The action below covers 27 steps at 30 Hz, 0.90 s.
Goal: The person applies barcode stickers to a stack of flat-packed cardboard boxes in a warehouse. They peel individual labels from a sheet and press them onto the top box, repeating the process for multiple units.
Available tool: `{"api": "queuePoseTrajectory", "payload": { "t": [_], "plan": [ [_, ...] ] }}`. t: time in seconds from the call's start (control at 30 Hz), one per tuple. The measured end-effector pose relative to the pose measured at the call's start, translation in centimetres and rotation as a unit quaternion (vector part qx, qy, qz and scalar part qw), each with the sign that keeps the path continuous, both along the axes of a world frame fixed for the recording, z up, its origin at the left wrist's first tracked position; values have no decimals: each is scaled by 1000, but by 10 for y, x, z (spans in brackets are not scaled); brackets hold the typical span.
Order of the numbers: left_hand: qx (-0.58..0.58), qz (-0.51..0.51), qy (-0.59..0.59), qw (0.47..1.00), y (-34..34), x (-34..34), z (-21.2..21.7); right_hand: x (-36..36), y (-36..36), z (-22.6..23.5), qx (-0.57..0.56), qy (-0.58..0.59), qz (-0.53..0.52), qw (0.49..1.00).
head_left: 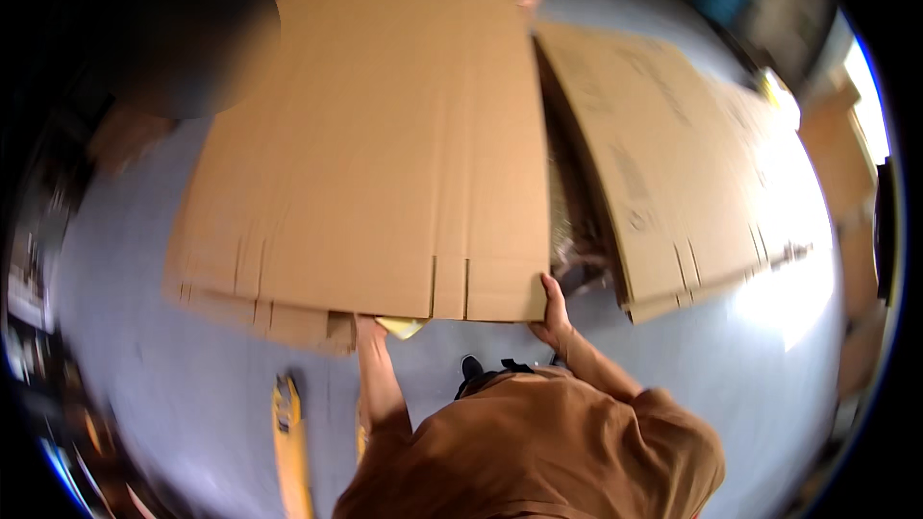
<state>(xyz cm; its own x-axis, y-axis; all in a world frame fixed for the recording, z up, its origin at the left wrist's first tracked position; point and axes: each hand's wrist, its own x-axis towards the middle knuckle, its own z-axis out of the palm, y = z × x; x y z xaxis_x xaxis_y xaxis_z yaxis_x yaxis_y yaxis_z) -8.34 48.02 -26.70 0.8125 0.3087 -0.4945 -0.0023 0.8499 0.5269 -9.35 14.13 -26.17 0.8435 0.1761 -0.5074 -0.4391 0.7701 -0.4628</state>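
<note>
Presumably for balance, right hand (552, 315) grips cardboard sheet (385, 135) at near-right corner; left hand (368, 329), partly under near edge, grip indeterminable.

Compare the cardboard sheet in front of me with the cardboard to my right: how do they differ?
The cardboard sheet looks plain on top, while the cardboard to your right bears faint dark printed marks. Your right hand holds the sheet's near right corner; no hand shows on the right-hand cardboard. Both are brown and flat, with slots cut in from the near edge.
</note>
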Motion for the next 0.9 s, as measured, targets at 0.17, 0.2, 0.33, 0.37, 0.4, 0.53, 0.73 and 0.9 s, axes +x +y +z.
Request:
{"api": "queuePoseTrajectory", "payload": {
  "t": [0.17,0.2,0.33,0.37,0.4,0.53,0.73,0.9],
  "plan": [
    [130,-50,1,990,-34,-1,16,8,-15,2,-134,25,-52,989],
    [144,-47,-16,988,-33,4,11,14,-23,1,-108,33,-82,990],
    [214,-67,35,974,-76,19,69,37,-56,-6,-15,46,-97,994],
    [242,-57,19,968,-69,18,76,45,-50,-14,16,43,-78,996],
    [274,-67,-2,959,-80,21,101,49,-48,-21,51,39,-78,995],
    [465,-156,-61,870,-92,30,186,62,-3,-19,222,2,19,975],
    [724,-360,-250,533,-240,36,315,66,29,-27,496,-35,40,867],
    [692,-534,-322,364,-325,38,273,66,4,-72,349,-102,18,931]
  ]
}}
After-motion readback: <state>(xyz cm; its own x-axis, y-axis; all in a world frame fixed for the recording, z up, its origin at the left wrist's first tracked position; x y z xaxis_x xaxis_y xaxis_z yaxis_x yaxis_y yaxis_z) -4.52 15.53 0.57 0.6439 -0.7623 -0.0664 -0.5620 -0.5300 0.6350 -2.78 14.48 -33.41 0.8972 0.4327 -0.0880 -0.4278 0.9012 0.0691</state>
